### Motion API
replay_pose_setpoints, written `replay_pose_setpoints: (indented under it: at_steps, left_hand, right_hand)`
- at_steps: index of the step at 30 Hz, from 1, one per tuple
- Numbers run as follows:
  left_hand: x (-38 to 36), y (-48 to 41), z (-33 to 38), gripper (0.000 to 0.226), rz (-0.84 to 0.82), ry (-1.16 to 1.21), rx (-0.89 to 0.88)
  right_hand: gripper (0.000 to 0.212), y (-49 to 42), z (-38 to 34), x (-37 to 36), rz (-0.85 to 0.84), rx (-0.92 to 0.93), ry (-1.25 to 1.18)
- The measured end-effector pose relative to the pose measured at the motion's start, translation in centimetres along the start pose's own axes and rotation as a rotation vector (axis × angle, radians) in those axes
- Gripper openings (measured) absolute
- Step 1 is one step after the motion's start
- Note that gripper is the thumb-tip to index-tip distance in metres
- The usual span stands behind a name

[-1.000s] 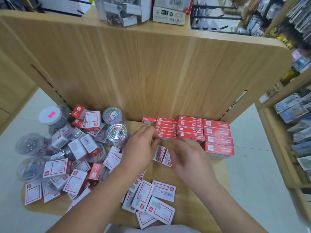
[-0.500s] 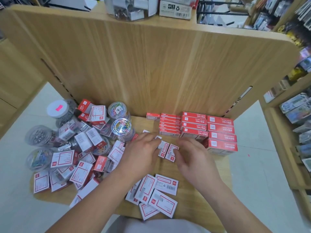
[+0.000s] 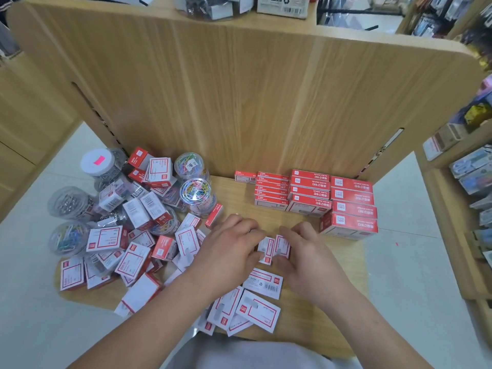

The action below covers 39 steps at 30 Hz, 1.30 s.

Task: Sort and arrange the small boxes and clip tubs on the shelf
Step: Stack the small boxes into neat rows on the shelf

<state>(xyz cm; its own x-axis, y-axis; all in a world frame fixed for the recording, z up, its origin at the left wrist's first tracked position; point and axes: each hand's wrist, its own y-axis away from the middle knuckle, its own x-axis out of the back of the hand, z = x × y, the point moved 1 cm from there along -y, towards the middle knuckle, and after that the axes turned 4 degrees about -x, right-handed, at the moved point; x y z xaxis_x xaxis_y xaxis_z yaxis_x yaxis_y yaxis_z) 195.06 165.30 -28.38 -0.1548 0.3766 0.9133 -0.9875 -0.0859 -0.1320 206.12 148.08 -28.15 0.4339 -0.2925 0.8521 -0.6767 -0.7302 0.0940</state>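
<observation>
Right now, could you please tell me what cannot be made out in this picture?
Head view:
Each grip: the backs of the left hand and right hand hide whether they pinch the small boxes.
Print on the stacked red boxes: too small.
The topmost cartons: cut off by the upper edge.

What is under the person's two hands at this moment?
Two small white-and-red boxes show side by side between the left hand and right hand, gripped at their edges on the shelf. Whether more boxes lie beneath the palms is covered.
</observation>
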Motion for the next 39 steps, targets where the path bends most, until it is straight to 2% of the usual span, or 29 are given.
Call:
replay_pose_setpoints:
  at_steps: [4, 7, 11, 15, 18, 20, 25, 29, 33, 36, 39]
  left_hand:
    - [0.1, 0.7, 0.3, 0.037, 0.004, 0.112, -0.015]
    - [1.1, 1.4, -0.3, 0.036, 0.120, 0.235, 0.035]
    - [2.1, 2.7, -0.4, 0.025, 0.141, 0.169, 0.014]
    - [2.9, 4.2, 0.6, 0.017, 0.189, 0.185, 0.016]
    - [3.3, 5.4, 1.5, 0.011, 0.125, 0.172, 0.010]
    - [3.2, 5.9, 1.8, 0.015, 0.071, 0.158, 0.011]
    - [1.6, 6.7, 2.0, 0.059, -0.131, 0.123, -0.020]
    - [0.8, 6.8, 2.6, 0.051, -0.154, 0.063, -0.079]
    - [0.7, 6.2, 2.9, 0.048, -0.132, 0.092, -0.049]
    - [1.5, 6.0, 3.9, 0.047, -0.043, 0.193, 0.011]
    - [2.7, 5.8, 5.5, 0.038, 0.087, 0.345, 0.139]
  right_hand:
    - [0.044, 1.0, 0.1, 0.0, -0.017, -0.037, -0.056]
    - [0.038, 1.3, -0.2, 0.0, 0.018, -0.041, -0.042]
    - [0.048, 1.3, -0.6, -0.1, 0.081, -0.042, 0.059]
    - [0.050, 1.7, -0.6, -0.3, 0.080, -0.088, 0.016]
    - [0.039, 2.7, -0.7, -0.4, 0.117, -0.148, -0.030]
    - [0.035, 3.5, -0.6, -0.3, 0.146, -0.241, -0.049]
    - [0.039, 6.5, -0.5, -0.1, 0.144, -0.473, -0.065]
    - [0.044, 9.4, -0.2, 0.2, 0.117, -0.519, -0.032]
    - [0.045, 10.5, -0.2, 1.1, 0.137, -0.434, 0.034]
    - [0.034, 10.6, -1.7, 2.1, 0.181, -0.289, -0.153]
    - [0.018, 9.9, -3.5, 3.2, 0.040, -0.328, -0.569]
